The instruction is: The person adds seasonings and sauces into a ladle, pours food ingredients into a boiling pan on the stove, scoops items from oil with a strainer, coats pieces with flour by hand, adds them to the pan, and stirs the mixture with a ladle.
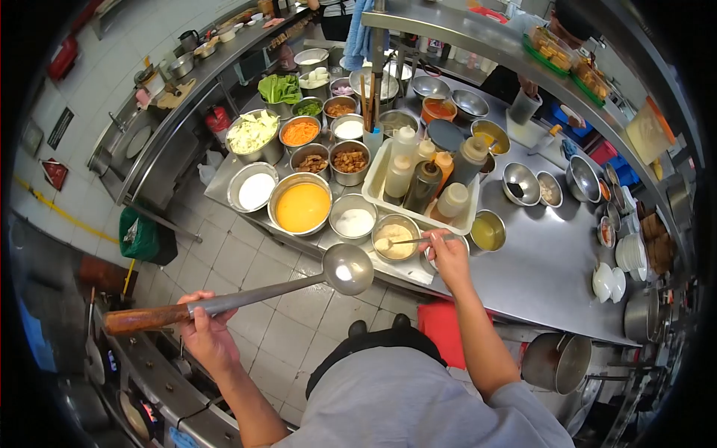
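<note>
My left hand is closed around the shaft of a large metal ladle with a wooden handle end. The ladle's round bowl hangs over the floor, just short of the counter edge. In my right hand is a small spoon, pinched by its handle. Its tip sits in a metal bowl of pale yellowish paste or powder. Beside that bowl stand a pot of white powder or grains and a big pot of orange-yellow liquid.
A white tray of squeeze bottles stands behind my right hand. Pots of shredded carrot, cabbage and other ingredients fill the counter's left. An overhead steel shelf crosses the far side. Another person's hand is at the back right.
</note>
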{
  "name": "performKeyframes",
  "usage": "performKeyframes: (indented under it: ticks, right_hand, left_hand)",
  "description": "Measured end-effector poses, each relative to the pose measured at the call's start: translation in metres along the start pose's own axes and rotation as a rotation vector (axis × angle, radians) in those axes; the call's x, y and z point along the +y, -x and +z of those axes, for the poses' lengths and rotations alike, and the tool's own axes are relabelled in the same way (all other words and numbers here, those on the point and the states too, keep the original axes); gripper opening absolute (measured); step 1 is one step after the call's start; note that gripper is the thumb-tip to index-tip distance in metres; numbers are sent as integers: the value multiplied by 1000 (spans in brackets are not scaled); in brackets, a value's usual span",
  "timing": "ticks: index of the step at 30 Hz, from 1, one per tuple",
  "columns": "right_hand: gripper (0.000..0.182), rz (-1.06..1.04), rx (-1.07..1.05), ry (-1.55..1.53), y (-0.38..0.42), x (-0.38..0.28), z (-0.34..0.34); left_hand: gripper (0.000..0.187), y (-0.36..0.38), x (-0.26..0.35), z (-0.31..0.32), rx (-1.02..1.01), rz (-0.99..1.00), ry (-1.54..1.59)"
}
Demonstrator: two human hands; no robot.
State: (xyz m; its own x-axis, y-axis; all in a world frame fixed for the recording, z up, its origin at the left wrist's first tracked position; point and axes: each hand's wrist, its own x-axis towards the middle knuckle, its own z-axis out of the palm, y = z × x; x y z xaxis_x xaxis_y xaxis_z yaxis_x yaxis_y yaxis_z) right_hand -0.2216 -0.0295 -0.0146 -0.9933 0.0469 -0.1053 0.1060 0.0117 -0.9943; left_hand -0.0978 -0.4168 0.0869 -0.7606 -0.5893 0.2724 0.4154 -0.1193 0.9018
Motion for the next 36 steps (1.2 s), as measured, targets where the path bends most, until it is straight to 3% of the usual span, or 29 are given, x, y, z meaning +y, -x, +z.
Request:
performKeyframes:
  ticks: [2,4,6,8,12,14,16,20,22,26,33,36]
  right_hand:
    - [24,-3,-77,-38,8,-15,12]
    - [24,-157,-150,169,12,-22,27]
    - [24,-218,-142,187,-4,-12,41]
    - [24,-178,-97,369,-27,5,54]
    - [26,-303,-72,702,-66,29,84]
    - [25,-307,-89,669,-75,41,93]
    - [26,-171,-127,434,-80,45,99]
    - [28,-1,-190,305,-82,48,99]
    - [30,113,-177,78,-87,57,94]
    - [27,239,-96,-47,-81,44,78]
    - [25,191,-74,-127,-62,11,66]
    - [26,139,-166,-93,-55,-3,71]
  left_hand:
    - [29,-2,-1,5,5,-2,10]
    - [28,-4,0,8,-30,-1,33]
    - [28,-5,0,6,-21,8,35]
    - [28,-6,-1,3,-12,18,38]
    - [27,-5,-1,-6,18,9,-21]
    - [26,-4,1,-11,34,18,-44]
    - [25,-2,3,-18,36,38,-58]
    - [25,-2,9,-30,75,45,-86]
    - [24,-3,11,-34,86,62,-93]
    - [24,-6,9,-40,77,60,-79]
    - [24,-15,-5,-34,87,20,-22]
    - [24,-20,-12,-26,88,10,-21]
